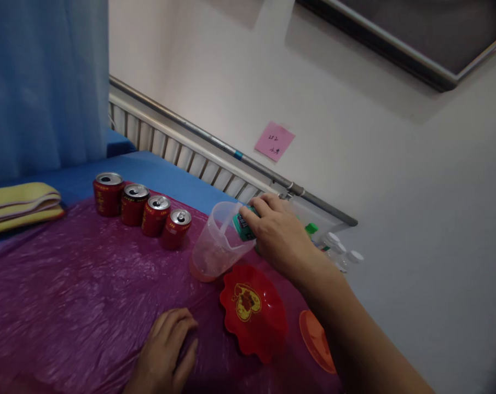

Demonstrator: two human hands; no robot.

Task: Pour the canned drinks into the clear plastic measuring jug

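My right hand (pixel 278 227) is wrapped round a green can (pixel 243 223), tilted over the rim of a clear plastic pitcher (pixel 215 246). Liquid falls from the can into the pitcher, where a shallow pinkish layer shows at the bottom. On the purple plastic sheet (pixel 87 284), my left hand (pixel 166 347) lies with its fingers loosely bent and thumb apart, holding nothing. A red scalloped dish (pixel 268 317) with a gold heart print sits between the hands, in front of the pitcher. Several opened red cans (pixel 153 216) stand in a row to the pitcher's left.
An orange lid (pixel 317 340) lies beside my right forearm. Behind that arm are clear bottles (pixel 334 243) with white caps and a green cap (pixel 311 228). Folded yellow cloths (pixel 18 205) lie at the far left, near a blue curtain (pixel 46 82). A radiator (pixel 178 153) runs along the wall.
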